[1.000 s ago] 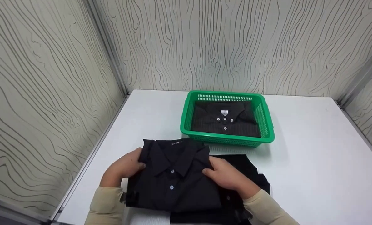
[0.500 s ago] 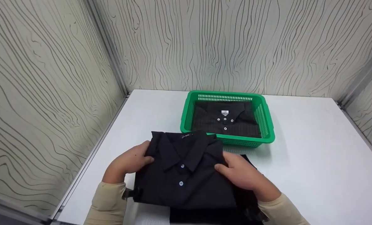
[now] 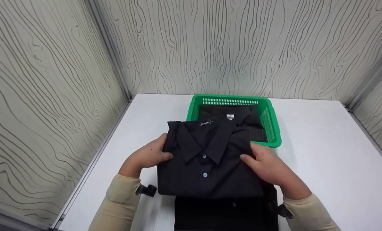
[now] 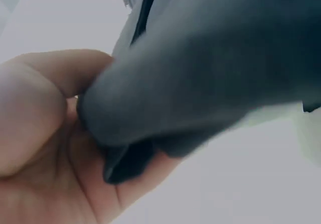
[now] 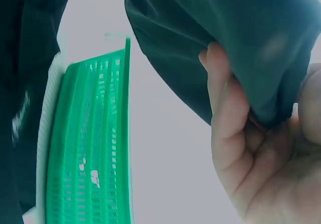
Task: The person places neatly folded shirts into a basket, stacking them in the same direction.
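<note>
A folded black shirt, collar toward the back and light buttons down its front, hangs between both hands. My left hand grips its left side with the thumb on top; the left wrist view shows the fingers underneath the folded cloth. On the opposite side my right hand pinches the edge, thumb above, fingers curled below the fabric. The shirt's collar overlaps the front rim of a green plastic basket in the head view. Inside the basket lies another folded dark shirt with a white label.
More folded black clothing lies on the white table at the near edge, partly under the held shirt. Patterned wall panels stand behind and to the left of the table.
Both hands have carried the black shirt up, forward and to the right, off the dark clothing and over the basket's front rim. The basket and its shirt have stayed in place.
</note>
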{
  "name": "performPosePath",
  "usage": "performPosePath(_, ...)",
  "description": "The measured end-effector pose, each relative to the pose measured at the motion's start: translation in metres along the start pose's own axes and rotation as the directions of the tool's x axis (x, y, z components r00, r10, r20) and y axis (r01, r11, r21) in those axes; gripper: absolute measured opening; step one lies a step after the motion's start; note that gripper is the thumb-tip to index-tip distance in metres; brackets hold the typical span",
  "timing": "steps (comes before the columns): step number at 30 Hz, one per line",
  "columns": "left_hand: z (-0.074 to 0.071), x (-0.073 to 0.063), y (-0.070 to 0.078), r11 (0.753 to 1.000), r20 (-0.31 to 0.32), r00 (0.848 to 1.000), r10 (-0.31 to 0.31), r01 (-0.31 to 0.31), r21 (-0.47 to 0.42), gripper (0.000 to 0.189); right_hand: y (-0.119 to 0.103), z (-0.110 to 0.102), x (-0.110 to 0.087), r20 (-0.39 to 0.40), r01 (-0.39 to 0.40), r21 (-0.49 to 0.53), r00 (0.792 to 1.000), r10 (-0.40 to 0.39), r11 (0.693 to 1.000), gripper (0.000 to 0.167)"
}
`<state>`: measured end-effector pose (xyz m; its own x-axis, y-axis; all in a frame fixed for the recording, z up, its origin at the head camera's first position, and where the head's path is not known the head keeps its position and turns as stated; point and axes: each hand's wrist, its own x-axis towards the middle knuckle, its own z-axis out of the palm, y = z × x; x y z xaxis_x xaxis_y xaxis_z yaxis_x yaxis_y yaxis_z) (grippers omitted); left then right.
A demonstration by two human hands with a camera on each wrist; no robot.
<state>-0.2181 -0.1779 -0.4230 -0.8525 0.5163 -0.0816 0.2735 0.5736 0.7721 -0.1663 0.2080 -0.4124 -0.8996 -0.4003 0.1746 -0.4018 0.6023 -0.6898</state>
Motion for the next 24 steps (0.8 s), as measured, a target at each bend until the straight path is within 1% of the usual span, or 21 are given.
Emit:
performPosePath(4, -0.002, 0.014, 0.006, 0.999, 0.034, 0.999, 0.030, -0.029, -0.038, 0.064, 0.008, -0.011, 0.002, -0.034, -0.031, -0.016, 0.999, 0.030, 0.999, 0.020)
performPosePath(6, -0.004, 0.022, 0.009, 0.997, 0.039, 0.998, 0.047, -0.045, -0.059, 0.069, 0.013, -0.018, 0.004, -0.046, -0.043, -0.016, 0.998, 0.042, 0.999, 0.025)
performPosePath(8, -0.005, 0.029, 0.013, 0.996, 0.031, 0.998, 0.057, -0.055, -0.068, 0.074, 0.017, -0.024, 0.007, -0.057, -0.053, -0.012, 0.997, 0.052, 0.999, 0.029)
performPosePath(13, -0.007, 0.046, 0.023, 0.996, -0.022, 0.998, 0.057, -0.058, -0.071, 0.080, 0.024, -0.037, 0.014, -0.075, -0.101, -0.018, 0.992, 0.099, 0.995, 0.031)
performPosePath(18, -0.005, 0.063, 0.032, 0.997, -0.065, 0.996, 0.053, -0.057, -0.057, 0.079, 0.032, -0.048, 0.021, -0.088, -0.149, -0.037, 0.985, 0.146, 0.988, 0.030)
performPosePath(21, -0.004, 0.072, 0.037, 0.999, -0.092, 0.995, 0.037, -0.040, -0.028, 0.078, 0.038, -0.053, 0.025, -0.097, -0.164, -0.056, 0.983, 0.158, 0.985, 0.032)
performPosePath(24, -0.004, 0.081, 0.043, 1.000, -0.134, 0.991, 0.022, -0.023, -0.010, 0.078, 0.045, -0.058, 0.030, -0.105, -0.181, -0.079, 0.980, 0.172, 0.980, 0.032)
